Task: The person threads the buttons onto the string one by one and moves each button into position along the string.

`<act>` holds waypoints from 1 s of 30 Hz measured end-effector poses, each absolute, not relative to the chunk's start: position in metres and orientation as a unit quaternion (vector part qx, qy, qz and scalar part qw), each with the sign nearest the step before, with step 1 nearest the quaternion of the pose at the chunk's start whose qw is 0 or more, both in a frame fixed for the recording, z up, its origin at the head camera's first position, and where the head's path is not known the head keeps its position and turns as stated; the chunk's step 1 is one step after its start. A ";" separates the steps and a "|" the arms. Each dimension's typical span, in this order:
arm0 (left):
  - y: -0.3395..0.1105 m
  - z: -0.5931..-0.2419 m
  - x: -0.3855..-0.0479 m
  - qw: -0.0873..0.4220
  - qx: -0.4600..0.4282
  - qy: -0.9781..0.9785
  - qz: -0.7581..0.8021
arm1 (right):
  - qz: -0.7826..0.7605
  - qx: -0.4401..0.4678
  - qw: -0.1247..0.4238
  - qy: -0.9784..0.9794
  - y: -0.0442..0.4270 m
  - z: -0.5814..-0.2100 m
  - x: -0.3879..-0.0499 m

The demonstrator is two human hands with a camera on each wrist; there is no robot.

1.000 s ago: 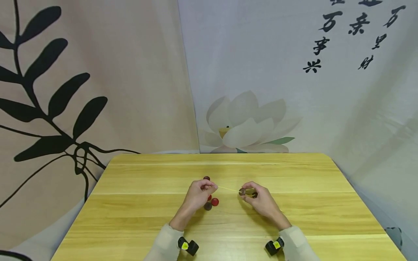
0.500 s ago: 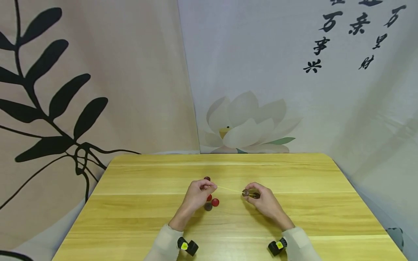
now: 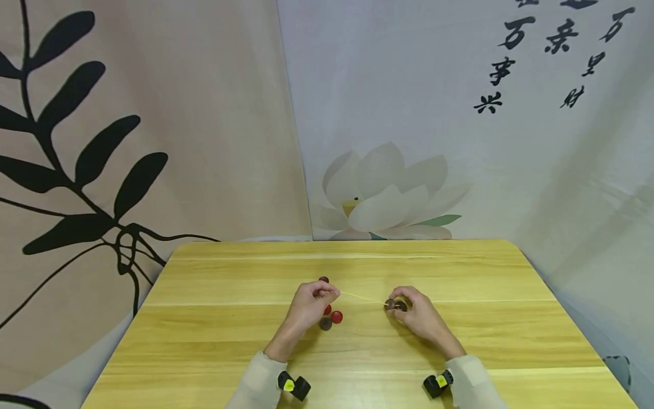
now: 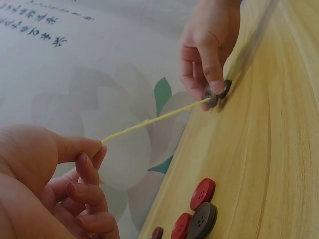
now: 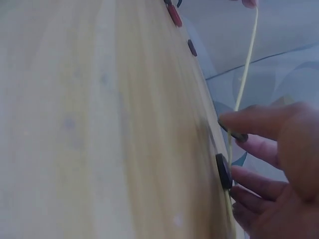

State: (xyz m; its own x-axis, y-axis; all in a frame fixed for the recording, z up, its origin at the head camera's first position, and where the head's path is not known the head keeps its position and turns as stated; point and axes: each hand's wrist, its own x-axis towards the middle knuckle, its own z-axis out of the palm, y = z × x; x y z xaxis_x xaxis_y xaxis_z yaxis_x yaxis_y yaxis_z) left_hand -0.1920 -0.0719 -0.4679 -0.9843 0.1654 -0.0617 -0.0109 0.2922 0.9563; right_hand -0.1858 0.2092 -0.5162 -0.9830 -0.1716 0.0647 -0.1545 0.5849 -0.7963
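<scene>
My left hand (image 3: 313,304) pinches the end of a thin yellow cord (image 4: 154,119) between thumb and index finger. The cord runs taut to my right hand (image 3: 420,318), which pinches a dark brown button (image 3: 390,304) threaded on it. A second dark button (image 3: 401,306) sits on the cord close behind the first; the right wrist view shows that second button (image 5: 224,171) beside the lower fingers. Under the left hand lie a red button (image 3: 336,317), a grey-brown button (image 3: 326,324) and another red button (image 4: 181,226), partly covered in the head view.
A dark reddish button (image 3: 324,279) lies beyond the left hand. The wooden table (image 3: 204,341) ends at a back edge before a printed curtain (image 3: 230,113). Black wrist cameras (image 3: 300,388) sit at both cuffs.
My right hand has moved to the right, sliding the pinched button along the cord until it is close to the second button. The left hand stays in place, holding the cord end.
</scene>
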 end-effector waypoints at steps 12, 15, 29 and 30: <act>-0.074 -0.467 -0.192 0.070 0.051 0.800 0.593 | -0.437 -0.101 0.048 0.893 0.215 -0.508 -0.190; -0.075 -0.467 -0.192 0.070 0.049 0.800 0.594 | -0.432 -0.098 0.052 0.895 0.215 -0.507 -0.192; -0.077 -0.470 -0.193 0.075 0.046 0.796 0.598 | -0.418 -0.086 0.032 0.904 0.219 -0.514 -0.191; -0.077 -0.470 -0.193 0.075 0.046 0.797 0.598 | -0.417 -0.087 0.031 0.904 0.219 -0.514 -0.191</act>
